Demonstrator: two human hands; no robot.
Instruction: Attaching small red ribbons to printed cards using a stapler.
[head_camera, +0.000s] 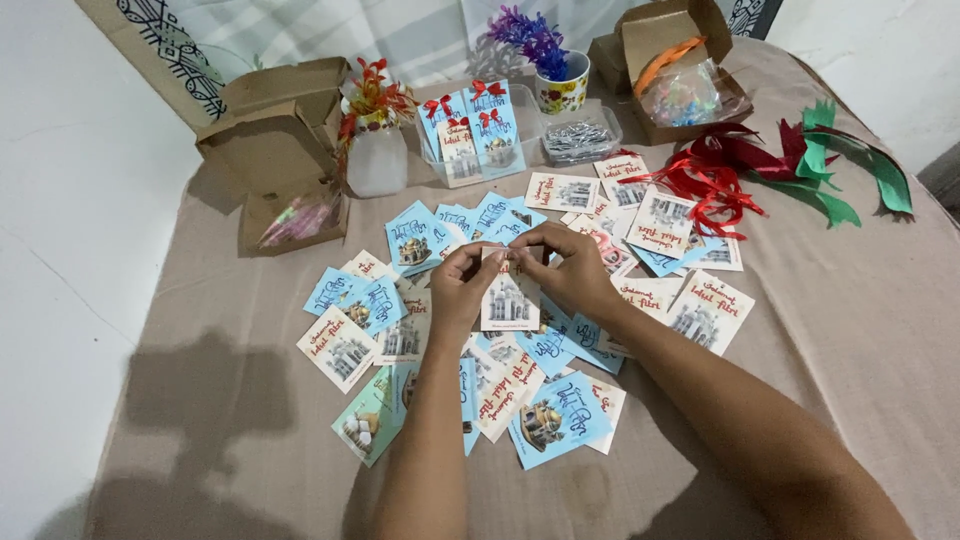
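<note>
- Left hand (462, 285) and right hand (572, 272) are both pinching the white greeting card (510, 302) at its top edge.
- Card is looking light, thin, bendable; edges are seeming safest for holding.

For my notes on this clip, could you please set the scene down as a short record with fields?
Surface: table with a beige cloth
Left hand: pinches the top left edge of a white card
Right hand: pinches the same card's top right edge
Card: held upright above the loose cards, picture side up
Tray: clear, holds cards with red bows
Ribbons: red pile, green strips at the far right
Boxes: brown, open, far left and far right
Mug: holds purple flowers
</note>
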